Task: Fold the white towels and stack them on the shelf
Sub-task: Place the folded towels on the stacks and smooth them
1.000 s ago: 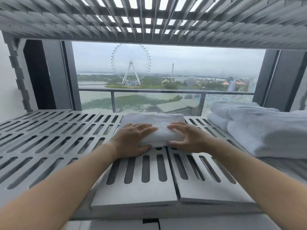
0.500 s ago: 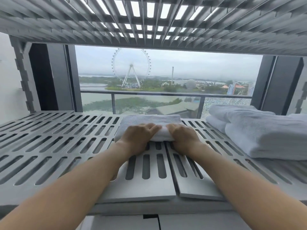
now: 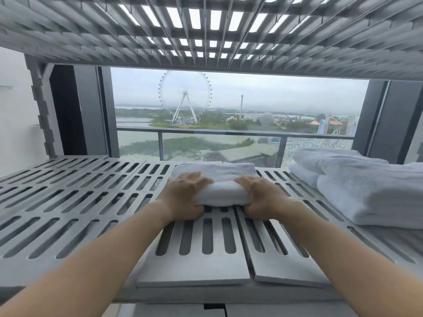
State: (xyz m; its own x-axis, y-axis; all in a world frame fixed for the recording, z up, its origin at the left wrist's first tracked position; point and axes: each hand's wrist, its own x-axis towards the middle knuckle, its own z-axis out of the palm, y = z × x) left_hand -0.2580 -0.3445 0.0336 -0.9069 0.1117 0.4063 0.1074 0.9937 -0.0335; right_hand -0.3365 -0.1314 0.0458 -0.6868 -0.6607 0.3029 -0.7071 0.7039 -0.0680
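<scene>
A small folded white towel [image 3: 219,179] lies on the grey slotted shelf [image 3: 80,197], near its middle and toward the back. My left hand [image 3: 183,195] grips the towel's near left corner, fingers on top and thumb under the front edge. My right hand [image 3: 261,195] grips the near right corner the same way. A stack of larger folded white towels [image 3: 366,188] sits on the shelf's right side, apart from the small towel.
Another slotted shelf [image 3: 206,30] hangs close overhead. Dark window frames [image 3: 91,110] stand at both sides behind the shelf, with glass and a balcony rail beyond. The shelf's left half carries nothing.
Both hands have pushed the small towel farther back on the shelf. They went from resting flat on its front to gripping its near corners.
</scene>
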